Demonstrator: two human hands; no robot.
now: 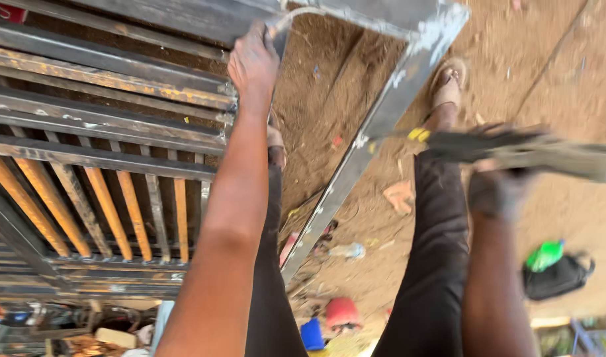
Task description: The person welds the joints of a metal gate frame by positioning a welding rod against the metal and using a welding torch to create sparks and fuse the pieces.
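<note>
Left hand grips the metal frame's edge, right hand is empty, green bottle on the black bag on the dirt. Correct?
Not quite. The head view shows the right hand holding a blurred brush-like tool, not empty. The rest stands: left hand on the metal frame, green bottle on the black bag on the dirt.

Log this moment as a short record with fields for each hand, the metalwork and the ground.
left hand: grips the edge of the metal frame
right hand: closed on a blurred tool, kind unclear
metal gate: rusty bars, grey rails, at left
ground: sandy dirt with litter
nearby: black bag, green item on it
</note>
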